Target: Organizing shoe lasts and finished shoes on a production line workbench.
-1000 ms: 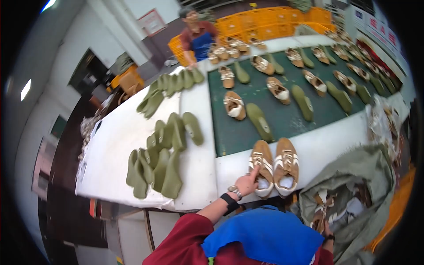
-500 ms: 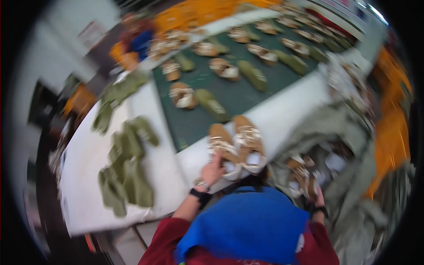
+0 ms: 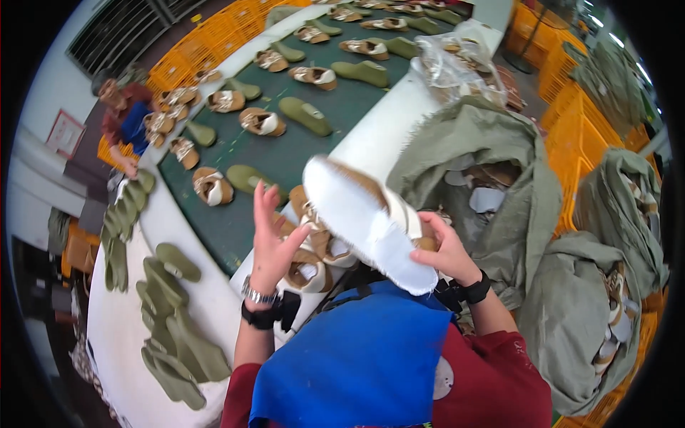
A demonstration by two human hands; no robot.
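My right hand (image 3: 453, 250) grips a shoe upper (image 3: 360, 221) by its heel end, thumb on the white underside. The upper is tilted in the air, its pale bottom turned toward me. My left hand (image 3: 271, 246) is raised beside it, fingers spread and holding nothing. Below and behind the held piece, a pair of brown and white shoe uppers (image 3: 307, 274) lies on the white table edge, partly covered by my left hand and the held upper. On the green belt (image 3: 228, 135), similar uppers sit beside olive-green shoe lasts (image 3: 305, 116).
Loose green lasts (image 3: 182, 342) lie on the white tabletop (image 3: 114, 342) at left. An open grey-green sack (image 3: 442, 143) of uppers stands at right, with other filled sacks (image 3: 556, 314) and orange crates (image 3: 571, 143) beyond. A co-worker (image 3: 128, 114) stands at the far left.
My right hand has come up from the sack with a shoe upper and moved left over the table edge. My left hand has let go of the pair and lifted, opening.
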